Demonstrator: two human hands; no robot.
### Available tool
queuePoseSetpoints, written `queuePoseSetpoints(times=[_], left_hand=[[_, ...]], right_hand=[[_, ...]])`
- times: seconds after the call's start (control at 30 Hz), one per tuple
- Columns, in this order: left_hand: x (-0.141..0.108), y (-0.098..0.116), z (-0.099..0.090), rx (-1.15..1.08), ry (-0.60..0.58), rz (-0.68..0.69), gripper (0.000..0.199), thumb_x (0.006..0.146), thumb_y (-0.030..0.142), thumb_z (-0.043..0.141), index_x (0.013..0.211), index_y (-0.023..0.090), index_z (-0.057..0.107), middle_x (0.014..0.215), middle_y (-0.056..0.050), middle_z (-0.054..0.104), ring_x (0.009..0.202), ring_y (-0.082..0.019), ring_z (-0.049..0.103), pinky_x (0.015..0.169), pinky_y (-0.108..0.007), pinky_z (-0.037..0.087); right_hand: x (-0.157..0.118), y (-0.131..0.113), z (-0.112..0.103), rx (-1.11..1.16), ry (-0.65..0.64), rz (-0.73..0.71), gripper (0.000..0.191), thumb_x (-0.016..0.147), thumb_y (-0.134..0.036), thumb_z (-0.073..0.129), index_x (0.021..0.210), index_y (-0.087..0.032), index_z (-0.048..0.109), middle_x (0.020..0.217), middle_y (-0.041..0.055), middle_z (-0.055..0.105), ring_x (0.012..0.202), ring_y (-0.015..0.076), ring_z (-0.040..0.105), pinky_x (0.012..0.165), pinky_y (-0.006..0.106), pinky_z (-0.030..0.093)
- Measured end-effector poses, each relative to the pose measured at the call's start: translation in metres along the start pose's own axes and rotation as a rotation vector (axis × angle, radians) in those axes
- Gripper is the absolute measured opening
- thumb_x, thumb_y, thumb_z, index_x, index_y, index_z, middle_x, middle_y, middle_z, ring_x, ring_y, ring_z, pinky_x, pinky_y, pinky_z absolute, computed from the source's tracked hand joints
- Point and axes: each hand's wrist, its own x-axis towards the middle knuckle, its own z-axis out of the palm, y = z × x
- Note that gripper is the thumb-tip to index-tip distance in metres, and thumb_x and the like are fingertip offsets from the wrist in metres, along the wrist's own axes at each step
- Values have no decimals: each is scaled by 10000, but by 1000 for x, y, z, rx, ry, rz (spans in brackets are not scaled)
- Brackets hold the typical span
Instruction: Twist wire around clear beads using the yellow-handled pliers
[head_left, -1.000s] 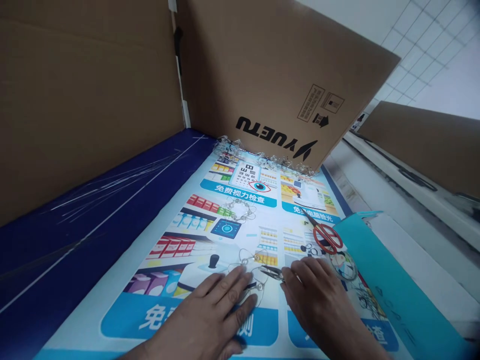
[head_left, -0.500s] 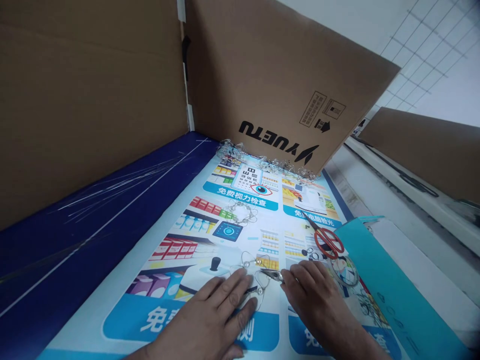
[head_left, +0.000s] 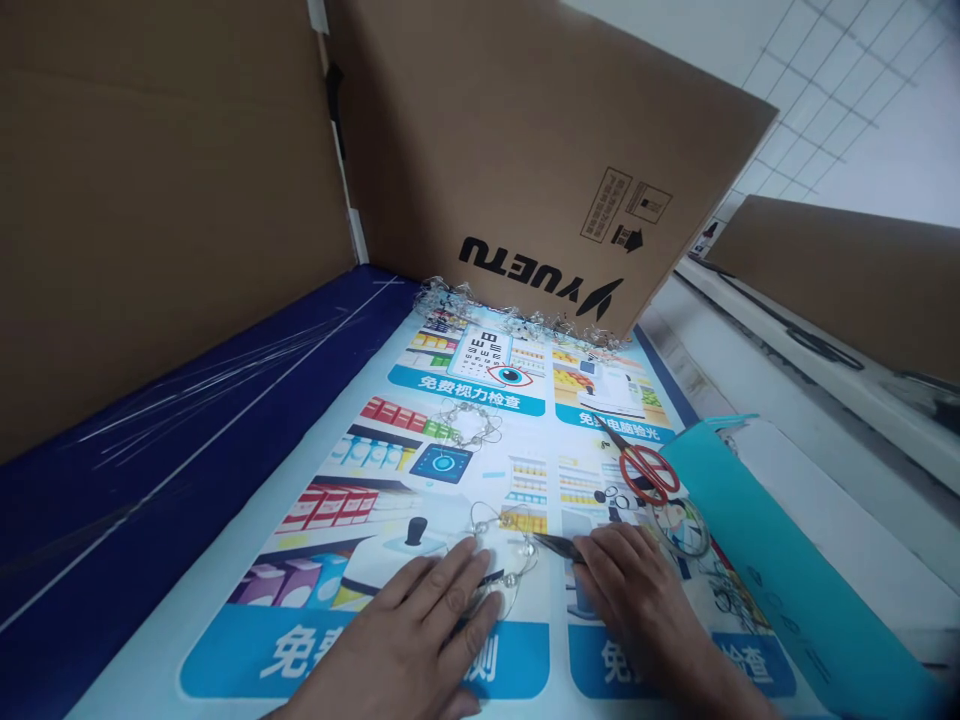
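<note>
My left hand [head_left: 420, 625] lies flat with its fingers stretched out. Its fingertips rest at the left edge of a wire ring with clear beads [head_left: 519, 572]. Pliers [head_left: 556, 546] with thin pointed jaws are in my right hand [head_left: 637, 590], whose fingers wrap round the handles. The jaw tips reach to the right side of the ring, close to a bead; whether they grip the wire I cannot tell. Part of the ring is hidden beneath my left fingers. Farther back lies a second beaded wire ring [head_left: 471, 425] on the printed sheet [head_left: 345, 400].
Red-handled scissors [head_left: 649, 474] lie to the right, above a coil of wire [head_left: 686, 528]. Cut wire pieces [head_left: 731, 592] are beside a teal folder [head_left: 795, 560]. Several beaded wire pieces [head_left: 525, 325] line the foot of an upright cardboard panel [head_left: 540, 150]. Loose strands [head_left: 217, 375] lie left.
The view has shifted slightly, so things appear a little farther left. The pliers have turned, and their tips now sit slightly farther right against the ring. My left hand keeps its place.
</note>
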Motion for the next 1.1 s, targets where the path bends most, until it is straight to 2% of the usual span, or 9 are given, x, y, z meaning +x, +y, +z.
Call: queuePoseSetpoints(times=[0.13,0.27,0.43,0.57,0.7,0.83,0.93,1.1], left_hand=[[1,1,1,3,-1,-9,575,815,467,510,1338,274,371,1416,-59,335,1295,-301,284,974,-422,289],[11,5,-8,1,-27,-6,653,811,488,505,1374,228,302,1432,-77,283,1299,-298,277,988,-435,280],[35,15,-24,-63,-154,92,686,825,474,498,1395,213,219,1446,-59,208,1305,-264,274,994,-429,296],[47,18,-28,-139,-241,125,658,843,508,445,1388,208,232,1438,-64,239,1310,-258,262,1012,-431,278],[48,16,-28,-193,-241,116,607,863,536,372,1383,246,248,1431,-53,279,1318,-267,238,1020,-439,261],[48,14,-32,-233,-280,111,620,843,503,454,1380,268,254,1432,-59,276,1312,-294,245,1011,-465,274],[48,13,-36,-292,-315,93,671,817,471,522,1387,283,223,1443,-52,238,1314,-309,232,1017,-502,267],[47,12,-43,-349,-282,95,627,851,456,472,1391,280,206,1433,-36,267,1310,-298,250,1019,-530,264]], right_hand=[[-2,2,0,15,22,12,167,861,-168,475,996,-173,573,865,63,593,854,200,529,787,355,395],[-1,4,0,18,30,26,153,859,-172,479,981,-170,572,849,62,589,844,200,526,781,344,391],[-2,5,5,28,47,36,160,865,-171,460,977,-160,573,835,68,587,857,205,525,792,353,388],[-6,6,10,37,83,44,174,866,-166,452,986,-157,577,861,72,593,881,217,521,814,370,373],[-10,6,14,60,116,44,187,872,-173,448,1002,-149,580,878,79,594,897,222,512,824,375,367],[-13,5,19,65,132,47,199,876,-193,456,1024,-140,577,904,85,591,903,227,503,827,385,367],[-14,4,22,62,112,71,211,873,-203,461,1042,-139,568,925,86,587,906,233,496,831,402,365],[-11,0,26,57,60,136,233,865,-205,464,1069,-146,560,960,93,570,927,249,479,837,438,366]])
